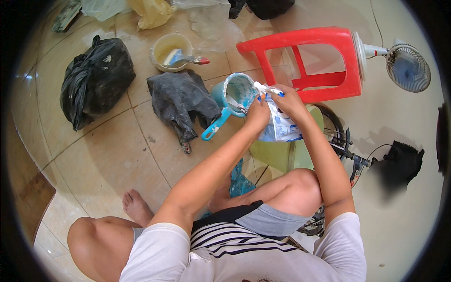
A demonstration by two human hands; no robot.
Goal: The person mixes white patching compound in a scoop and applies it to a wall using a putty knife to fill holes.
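Both my hands hold a white and blue plastic bag (281,124) by its gathered top. My left hand (259,113) is closed on the near left side of the bag's mouth. Across from it my right hand (290,103) grips the far right side. Just left of the bag is a blue dipper (218,94) with a long handle, its inside smeared with white paste. The bag's lower part hangs in front of a pale green bucket (277,154). Whether the bag's mouth is open is hidden by my fingers.
A crumpled black plastic bag (176,96) lies left of the dipper. Beyond it a cream tub (159,44) holds a paintbrush (181,58). A full, tied black bag (96,77) sits far left. A red plastic stool (300,61), a fan (408,66) and a bicycle wheel (334,124) are at right.
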